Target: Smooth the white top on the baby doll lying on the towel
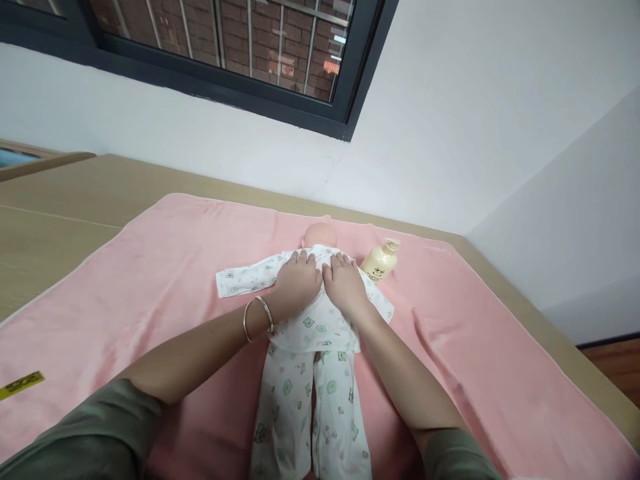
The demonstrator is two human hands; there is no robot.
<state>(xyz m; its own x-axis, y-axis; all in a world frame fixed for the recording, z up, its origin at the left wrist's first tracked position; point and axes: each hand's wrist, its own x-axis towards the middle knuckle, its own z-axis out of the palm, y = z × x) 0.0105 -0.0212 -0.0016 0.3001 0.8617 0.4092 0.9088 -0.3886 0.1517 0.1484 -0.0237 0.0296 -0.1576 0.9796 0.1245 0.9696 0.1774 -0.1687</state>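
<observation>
A baby doll (320,235) with a bald head lies stretched out, dressed in a white printed top (313,333) and matching trousers (287,393). Whether its face is up or down I cannot tell. Flat on the upper part of the top rests my left hand (299,283), fingers extended toward the doll's head, a bangle (265,313) at the wrist. My right hand (345,283) lies beside it in the same way, thumbs close together. Neither hand grips anything. Just right of the doll's shoulder is a cream pump bottle (381,261), leaning on the blanket.
A pink blanket (165,267) with some folds covers much of the wooden surface (60,200). At the left edge lies a yellow strip (23,385) with dark markings. Beyond stand a white wall (425,133) and a dark-framed window (345,113) with bars.
</observation>
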